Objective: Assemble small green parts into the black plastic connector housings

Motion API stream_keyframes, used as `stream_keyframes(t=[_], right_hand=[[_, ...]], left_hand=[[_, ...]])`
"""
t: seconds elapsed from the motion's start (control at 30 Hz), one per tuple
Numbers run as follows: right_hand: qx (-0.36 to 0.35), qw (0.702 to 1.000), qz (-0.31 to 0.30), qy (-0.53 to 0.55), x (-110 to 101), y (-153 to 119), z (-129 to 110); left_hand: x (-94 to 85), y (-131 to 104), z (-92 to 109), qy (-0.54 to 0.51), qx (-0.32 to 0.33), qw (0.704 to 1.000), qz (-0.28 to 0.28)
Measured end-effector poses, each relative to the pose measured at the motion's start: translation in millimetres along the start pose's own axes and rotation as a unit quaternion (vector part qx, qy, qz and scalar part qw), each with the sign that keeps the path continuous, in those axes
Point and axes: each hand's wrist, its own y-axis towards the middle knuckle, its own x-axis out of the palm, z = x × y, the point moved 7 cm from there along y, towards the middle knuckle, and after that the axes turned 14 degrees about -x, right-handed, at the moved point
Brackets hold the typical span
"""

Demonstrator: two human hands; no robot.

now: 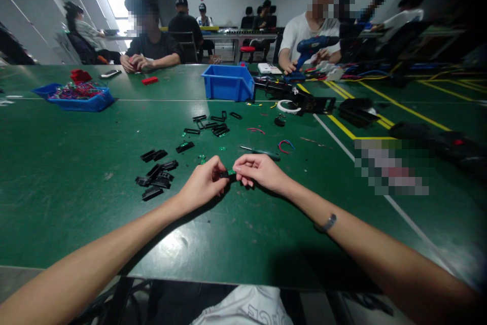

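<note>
Near the middle of the green table, my left hand point(207, 179) pinches a small black plastic housing point(224, 175). My right hand point(258, 169) is closed at the other end of that housing, with its fingertips on a small green circuit board point(231, 172). How far the board sits in the housing is hidden by my fingers. Left of my hands lies a pile of black plastic housings point(158, 178). Beyond them are several thin black frames point(218, 126) and loose green circuit boards point(222, 148). A screwdriver point(266, 153) lies just behind my right hand.
A blue bin point(228, 84) stands at the back centre. A blue tray point(81, 102) of tangled wires sits at the left. Cut wires point(285, 146), a white ring point(288, 107) and black equipment point(315, 104) lie to the right. Across the table, one person holds a blue power drill point(312, 46).
</note>
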Motion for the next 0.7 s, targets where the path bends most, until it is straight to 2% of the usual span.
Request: stream_keyframes(t=[0.7], right_hand=[[0.002,1.000,-0.009,-0.010,3.8,-2.3,2.3]], left_hand=[[-0.1,1.0,-0.5,0.002,-0.002,1.000,-0.013]])
